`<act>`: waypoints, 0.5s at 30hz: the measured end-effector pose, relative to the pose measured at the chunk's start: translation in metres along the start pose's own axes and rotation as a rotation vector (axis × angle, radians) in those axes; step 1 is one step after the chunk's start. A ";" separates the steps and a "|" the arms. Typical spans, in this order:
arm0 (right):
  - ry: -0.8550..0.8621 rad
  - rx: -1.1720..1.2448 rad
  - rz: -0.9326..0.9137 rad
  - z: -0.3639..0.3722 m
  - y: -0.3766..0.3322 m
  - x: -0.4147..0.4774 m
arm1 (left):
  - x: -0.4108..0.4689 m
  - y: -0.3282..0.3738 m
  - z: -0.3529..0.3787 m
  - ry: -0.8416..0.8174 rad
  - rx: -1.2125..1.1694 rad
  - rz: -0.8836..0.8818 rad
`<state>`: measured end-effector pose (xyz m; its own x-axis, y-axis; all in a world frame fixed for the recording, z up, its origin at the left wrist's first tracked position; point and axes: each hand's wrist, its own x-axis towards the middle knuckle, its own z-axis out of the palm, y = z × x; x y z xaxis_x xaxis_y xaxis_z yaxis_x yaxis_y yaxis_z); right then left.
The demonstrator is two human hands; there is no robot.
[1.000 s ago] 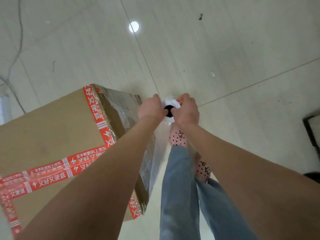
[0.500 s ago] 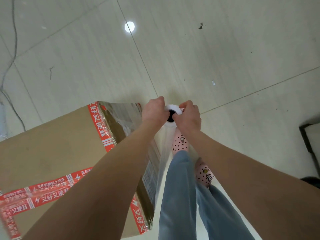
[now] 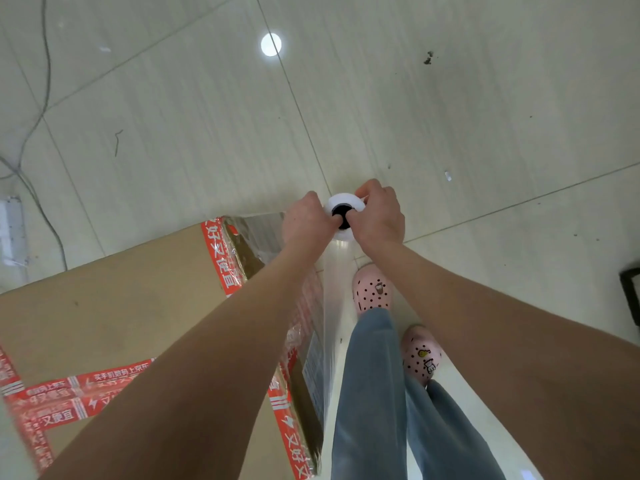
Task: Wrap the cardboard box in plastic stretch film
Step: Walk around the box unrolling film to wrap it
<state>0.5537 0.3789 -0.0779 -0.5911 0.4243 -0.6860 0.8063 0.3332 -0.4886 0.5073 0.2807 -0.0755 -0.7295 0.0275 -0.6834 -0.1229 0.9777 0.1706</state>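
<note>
A large brown cardboard box (image 3: 104, 317) sealed with red printed tape stands on the floor at the left. Clear film covers its right side face (image 3: 311, 341). A white stretch film roll (image 3: 344, 206) stands upright just past the box's far right corner, seen from its top end with a dark core hole. My left hand (image 3: 304, 220) and my right hand (image 3: 379, 214) both grip the top of the roll, one on each side. A sheet of film (image 3: 341, 268) runs down from the roll along the box's side.
Pale tiled floor (image 3: 450, 116) lies all around. My legs in blue jeans and pink spotted shoes (image 3: 372, 289) stand right of the box. Thin cables (image 3: 38, 109) trail on the floor at the far left. A dark object (image 3: 632, 292) sits at the right edge.
The box has slid lower and closer in the view as I moved forward along its right side. Both hands stay on the roll's top.
</note>
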 end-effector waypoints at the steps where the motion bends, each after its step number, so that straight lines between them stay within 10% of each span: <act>1: -0.010 -0.010 -0.013 -0.001 -0.002 0.001 | 0.002 0.003 -0.002 0.016 0.064 0.046; 8: -0.025 -0.006 -0.026 -0.003 -0.007 0.006 | 0.021 0.022 -0.016 0.006 0.328 0.365; 15: -0.053 0.045 0.053 -0.004 -0.019 0.013 | 0.036 0.013 -0.029 -0.009 0.151 0.174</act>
<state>0.5300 0.3815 -0.0755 -0.5465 0.3952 -0.7384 0.8374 0.2723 -0.4740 0.4602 0.2878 -0.0769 -0.7248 0.1994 -0.6595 0.1069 0.9782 0.1783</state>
